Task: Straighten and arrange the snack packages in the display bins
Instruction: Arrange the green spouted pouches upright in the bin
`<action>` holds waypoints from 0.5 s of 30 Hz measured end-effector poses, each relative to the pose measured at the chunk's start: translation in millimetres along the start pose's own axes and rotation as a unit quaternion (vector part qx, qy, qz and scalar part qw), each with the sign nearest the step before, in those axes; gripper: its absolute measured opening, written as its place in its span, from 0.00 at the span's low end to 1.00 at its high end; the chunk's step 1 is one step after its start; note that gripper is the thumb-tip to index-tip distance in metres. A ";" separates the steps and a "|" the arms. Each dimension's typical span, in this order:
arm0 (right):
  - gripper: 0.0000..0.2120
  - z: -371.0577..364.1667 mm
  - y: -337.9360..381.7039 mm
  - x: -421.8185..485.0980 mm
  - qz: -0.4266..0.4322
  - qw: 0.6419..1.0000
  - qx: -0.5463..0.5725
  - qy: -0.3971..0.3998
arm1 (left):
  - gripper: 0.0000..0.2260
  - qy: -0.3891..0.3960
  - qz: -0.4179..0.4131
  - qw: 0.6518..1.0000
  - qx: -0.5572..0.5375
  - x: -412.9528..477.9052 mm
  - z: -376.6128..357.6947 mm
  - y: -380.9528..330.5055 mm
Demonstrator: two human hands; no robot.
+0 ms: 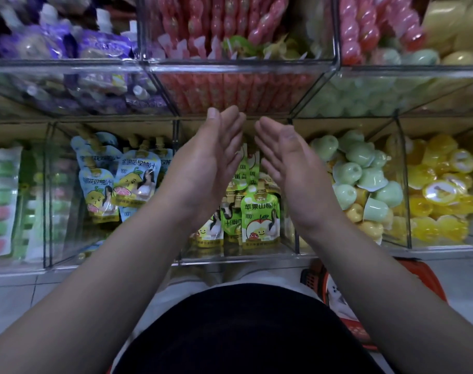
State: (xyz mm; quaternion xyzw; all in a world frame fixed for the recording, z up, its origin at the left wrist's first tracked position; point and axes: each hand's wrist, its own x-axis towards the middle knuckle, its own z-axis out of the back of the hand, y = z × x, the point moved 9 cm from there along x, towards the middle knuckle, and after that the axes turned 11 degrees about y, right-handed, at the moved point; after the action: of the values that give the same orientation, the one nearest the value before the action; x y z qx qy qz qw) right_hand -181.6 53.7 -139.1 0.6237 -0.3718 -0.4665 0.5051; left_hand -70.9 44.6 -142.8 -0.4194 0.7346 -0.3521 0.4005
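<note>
Green apple-juice pouches [259, 220] stand and lean in the middle clear bin [230, 259] of the lower row. My left hand [205, 160] and my right hand [286, 168] hover above that bin, palms facing each other, fingers straight, holding nothing. Both hands hide the back of the bin. In the bin to the left, blue pomelo-juice pouches [116, 184] lie tilted against one another.
Green jelly cups [356, 174] and yellow jelly cups [443, 190] fill the bins on the right. Striped packs [0, 201] sit at far left. The upper row holds purple pouches [95, 49] and pink jelly sticks [230, 22]. A red basket [346, 298] stands on the floor.
</note>
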 end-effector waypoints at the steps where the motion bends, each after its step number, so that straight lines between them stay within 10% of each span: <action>1: 0.35 0.2 7.4 0.2 0.013 1.000 0.002 0.002 | 0.26 0.004 -0.007 1.000 0.001 -0.2 -2.7 -6.3; 8: 0.17 -0.2 56.7 8.3 0.085 0.996 0.023 0.021 | 0.26 0.029 -0.057 0.998 0.010 3.4 -24.9 -50.6; 15: 0.21 1.2 87.6 17.0 0.113 0.993 0.022 0.022 | 0.26 0.031 -0.099 0.994 0.021 11.9 -28.4 -81.8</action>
State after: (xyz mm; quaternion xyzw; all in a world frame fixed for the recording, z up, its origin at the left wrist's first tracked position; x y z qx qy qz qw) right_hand -177.2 18.8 -57.0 0.5991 -0.4387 -0.3841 0.5487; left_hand -72.5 6.4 -64.2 -0.4710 0.6938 -0.4181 0.3493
